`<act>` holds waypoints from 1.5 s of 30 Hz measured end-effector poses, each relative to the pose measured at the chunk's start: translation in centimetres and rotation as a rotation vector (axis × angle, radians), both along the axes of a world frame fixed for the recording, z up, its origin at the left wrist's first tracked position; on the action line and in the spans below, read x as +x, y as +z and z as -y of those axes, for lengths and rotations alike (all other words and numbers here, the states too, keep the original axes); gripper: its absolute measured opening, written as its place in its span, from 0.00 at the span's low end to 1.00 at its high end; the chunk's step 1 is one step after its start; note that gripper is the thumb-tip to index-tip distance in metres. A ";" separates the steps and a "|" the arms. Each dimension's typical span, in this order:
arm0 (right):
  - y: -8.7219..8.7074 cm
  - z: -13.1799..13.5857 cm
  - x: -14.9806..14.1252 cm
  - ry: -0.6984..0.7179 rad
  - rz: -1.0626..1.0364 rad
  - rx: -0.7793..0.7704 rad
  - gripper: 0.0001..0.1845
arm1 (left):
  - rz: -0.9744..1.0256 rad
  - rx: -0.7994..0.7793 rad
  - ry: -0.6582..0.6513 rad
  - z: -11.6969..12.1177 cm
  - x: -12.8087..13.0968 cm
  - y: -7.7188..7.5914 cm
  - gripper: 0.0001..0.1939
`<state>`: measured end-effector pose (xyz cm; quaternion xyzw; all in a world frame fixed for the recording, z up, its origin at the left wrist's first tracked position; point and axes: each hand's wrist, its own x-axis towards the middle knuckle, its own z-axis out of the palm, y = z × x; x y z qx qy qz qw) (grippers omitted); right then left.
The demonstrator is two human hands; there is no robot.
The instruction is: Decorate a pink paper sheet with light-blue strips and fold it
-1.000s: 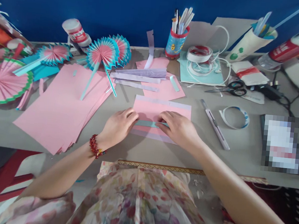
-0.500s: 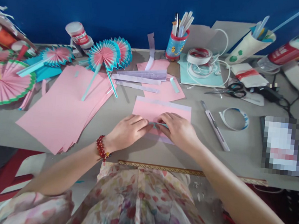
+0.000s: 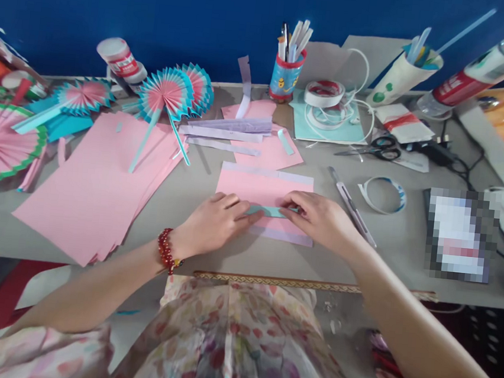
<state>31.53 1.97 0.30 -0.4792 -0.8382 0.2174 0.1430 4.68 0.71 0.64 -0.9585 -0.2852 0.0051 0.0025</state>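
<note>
A pink paper sheet with pale lilac strips along its far and near edges lies on the grey table in front of me. Across it runs a teal paper strip. My left hand, with a red bead bracelet at the wrist, lies over the sheet's left part, fingers stretched flat and pressing the strip's left end. My right hand rests on the sheet's right part, its fingertips pinched together on the strip's right end.
A stack of pink sheets lies to the left, with folded paper fans behind it. A utility knife and tape ring sit to the right; scissors, tape rolls and a pen cup stand farther back.
My left hand has slid right along the teal strip toward the sheet's middle. My right hand has moved right toward the strip's right end. The view has shifted a little.
</note>
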 end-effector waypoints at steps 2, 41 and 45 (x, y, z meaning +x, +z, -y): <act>0.0 0.0 0.2 -0.020 -0.014 -0.020 0.05 | -0.016 -0.006 -0.004 -0.1 0.2 0.1 0.20; -0.1 1.4 0.1 0.058 0.133 0.173 0.15 | -0.041 0.002 0.011 -0.3 0.5 0.3 0.23; -0.4 4.2 -1.8 0.057 0.203 0.275 0.19 | -0.032 0.001 0.021 -0.4 0.5 0.2 0.21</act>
